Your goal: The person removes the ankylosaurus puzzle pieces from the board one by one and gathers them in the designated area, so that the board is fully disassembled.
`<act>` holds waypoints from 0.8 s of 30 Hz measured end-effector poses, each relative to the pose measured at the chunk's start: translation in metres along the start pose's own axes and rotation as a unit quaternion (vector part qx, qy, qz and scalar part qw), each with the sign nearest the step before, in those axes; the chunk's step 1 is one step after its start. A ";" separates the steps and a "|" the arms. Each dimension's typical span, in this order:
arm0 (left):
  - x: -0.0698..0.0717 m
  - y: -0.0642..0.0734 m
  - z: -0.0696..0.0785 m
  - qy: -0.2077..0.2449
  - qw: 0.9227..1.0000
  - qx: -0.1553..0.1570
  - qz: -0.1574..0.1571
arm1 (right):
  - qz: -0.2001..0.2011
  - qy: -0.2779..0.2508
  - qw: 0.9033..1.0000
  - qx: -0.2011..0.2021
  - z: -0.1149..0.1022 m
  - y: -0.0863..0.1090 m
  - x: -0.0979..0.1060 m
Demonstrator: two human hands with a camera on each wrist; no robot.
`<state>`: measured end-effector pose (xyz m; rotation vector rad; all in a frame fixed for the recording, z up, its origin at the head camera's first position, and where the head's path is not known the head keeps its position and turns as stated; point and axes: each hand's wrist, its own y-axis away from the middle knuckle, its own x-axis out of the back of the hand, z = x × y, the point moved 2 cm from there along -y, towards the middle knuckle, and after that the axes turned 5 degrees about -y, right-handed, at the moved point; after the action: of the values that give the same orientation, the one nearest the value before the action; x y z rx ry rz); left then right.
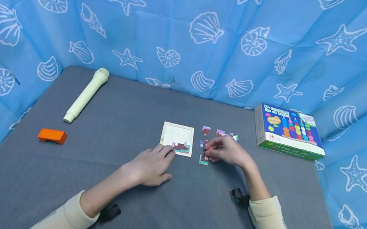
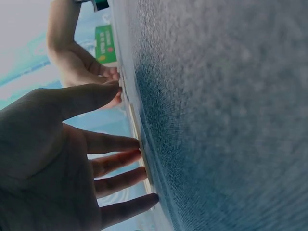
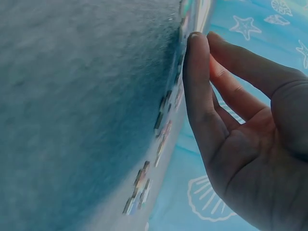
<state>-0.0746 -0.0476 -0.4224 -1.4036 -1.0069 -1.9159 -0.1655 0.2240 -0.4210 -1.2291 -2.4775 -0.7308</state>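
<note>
A shallow square puzzle tray [image 1: 165,131] lies on the table, with a small block of printed picture [image 1: 181,147] at its lower right. My left hand [image 1: 152,164] rests its outstretched fingertips on the tray's near edge; the left wrist view shows these fingers [image 2: 115,163] spread along the rim. Right of the tray, my right hand [image 1: 225,150] reaches down among loose puzzle pieces [image 1: 206,131]. Its thumb and fingertips come close together beside a green-edged puzzle piece [image 1: 203,160]. I cannot tell whether they pinch a piece. The palm hides some of the table there.
A blue boxed bead set [image 1: 290,131] stands at the back right. Toward the left lie a pale toy microphone [image 1: 86,96] and an orange block [image 1: 52,136]. A patterned blue curtain [image 1: 184,21] hangs behind the grey-covered table [image 1: 126,109]. Dark straps hang under both wrists.
</note>
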 end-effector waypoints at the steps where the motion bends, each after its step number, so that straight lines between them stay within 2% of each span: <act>1: 0.000 0.000 0.000 0.002 1.000 0.001 0.000 | 0.000 0.000 1.000 0.006 -0.001 -0.001 0.000; 6: 0.002 -0.001 0.002 0.009 1.000 0.011 -0.001 | 0.006 0.007 0.999 0.037 -0.010 -0.008 -0.005; 11: 0.003 0.000 0.012 -0.007 1.000 0.011 -0.002 | 0.004 0.014 0.998 0.065 -0.017 -0.019 -0.015; 18: 0.001 -0.001 0.028 -0.032 0.999 -0.006 -0.028 | -0.024 0.015 0.997 0.078 -0.033 -0.037 -0.031; 24: -0.006 -0.008 0.039 -0.044 0.998 -0.019 -0.039 | -0.057 0.027 0.994 0.093 -0.040 -0.055 -0.040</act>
<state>-0.0583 -0.0111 -0.4231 -1.5028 -1.0863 -1.9538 -0.1841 0.1476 -0.4234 -0.9967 -2.5222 -0.5387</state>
